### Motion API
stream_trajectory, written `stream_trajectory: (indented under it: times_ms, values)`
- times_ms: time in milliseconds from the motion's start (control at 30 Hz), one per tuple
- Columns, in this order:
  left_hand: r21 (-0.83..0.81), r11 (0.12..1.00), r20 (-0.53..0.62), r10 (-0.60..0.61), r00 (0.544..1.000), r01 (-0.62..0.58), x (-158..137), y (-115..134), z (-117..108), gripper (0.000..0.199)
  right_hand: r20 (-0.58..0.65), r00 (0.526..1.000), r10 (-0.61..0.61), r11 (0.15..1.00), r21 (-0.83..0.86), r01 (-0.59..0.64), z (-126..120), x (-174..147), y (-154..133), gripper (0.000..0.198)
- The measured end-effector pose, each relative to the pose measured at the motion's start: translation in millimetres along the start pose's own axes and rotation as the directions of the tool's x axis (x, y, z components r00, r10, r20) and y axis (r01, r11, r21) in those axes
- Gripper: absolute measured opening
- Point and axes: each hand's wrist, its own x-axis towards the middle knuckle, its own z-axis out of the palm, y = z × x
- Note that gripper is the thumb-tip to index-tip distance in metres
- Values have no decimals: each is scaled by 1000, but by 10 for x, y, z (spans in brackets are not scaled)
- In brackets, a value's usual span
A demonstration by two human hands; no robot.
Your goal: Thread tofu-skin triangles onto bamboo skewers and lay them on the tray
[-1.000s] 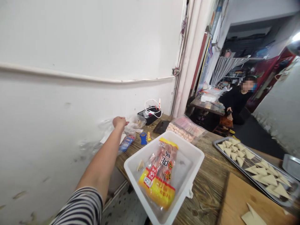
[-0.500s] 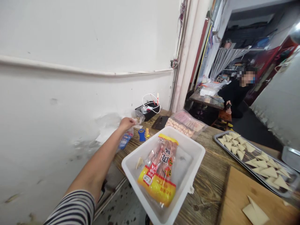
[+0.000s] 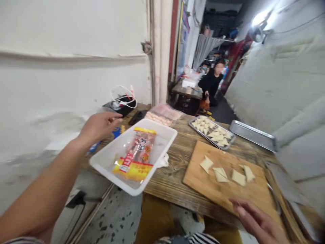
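Observation:
My left hand [image 3: 100,127] hangs over the far left side of a white plastic tub [image 3: 162,144], fingers stretched out, with nothing visible in it. In the tub lies a clear, red and yellow packet of sausages [image 3: 141,149]. My right hand [image 3: 259,218] is at the near edge of a wooden cutting board [image 3: 210,186], its fingers extended and slightly blurred; I see nothing held. Several pale, flat cut pieces, looking like tofu sheet, lie on the board, one piece [image 3: 220,175] near its middle. A knife [image 3: 274,198] rests along the board's right side.
Behind the board stands a metal tray [image 3: 223,146] of pale triangular pieces, with another metal tray [image 3: 254,135] beside it. A bag of pinkish food [image 3: 165,115] and a black box with cables [image 3: 122,106] are by the wall. A person [image 3: 213,81] sits farther back.
My left hand has drawn back from the small plastic bag by the wall, toward the tub. The view has turned right, bringing my right hand and the whole board into sight.

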Motion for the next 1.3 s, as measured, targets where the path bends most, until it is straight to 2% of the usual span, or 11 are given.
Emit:
stream_trajectory:
  times_ms: [100, 167, 300, 333, 433, 567, 900, 1000, 1133, 1200, 1300]
  values:
    - [-210, 928, 180, 347, 921, -308, -559, 686, 77, 42, -177, 979, -100, 952, 269, 146, -136, -106, -5, 37]
    - [-317, 850, 195, 492, 849, -420, -990, 1179, 235, 38, -314, 936, -155, 895, 357, 268, -196, -153, 56, 34]
    - [-517, 649, 300, 748, 591, -558, -1640, 2138, 756, 31, -328, 931, -162, 917, 298, 264, -270, -278, 340, 39]
    - [-537, 631, 299, 763, 573, -560, -1719, 2350, 911, 32, -302, 939, -164, 933, 262, 247, -283, -315, 431, 42]
    - [-421, 717, 352, 694, 628, -556, -1787, 2866, 1354, 32, -260, 948, -186, 963, 144, 229, -333, -424, 698, 43]
    - [-177, 836, 473, 535, 700, -520, -1732, 3237, 1731, 38, -244, 948, -205, 977, 1, 212, -390, -543, 928, 39]
    - [-111, 919, 561, 373, 739, -379, -1587, 3403, 1893, 42, -142, 948, -286, 958, -69, 279, -130, -491, 955, 32]
    - [-221, 905, 549, 423, 721, -363, -1578, 3343, 1907, 42, -146, 939, -311, 950, -90, 300, -101, -451, 959, 30]
    - [-560, 767, 503, 614, 608, -313, -1583, 3160, 1939, 19, -175, 932, -317, 948, -89, 306, -81, -439, 953, 29]
    - [-716, 674, 417, 623, 662, -183, -1608, 3060, 1969, 22, -198, 926, -322, 947, -87, 311, -61, -447, 938, 28]
    - [-808, 569, 423, 379, 823, 153, -1674, 2950, 1992, 35, -236, 908, -347, 938, -83, 337, -20, -462, 910, 26]
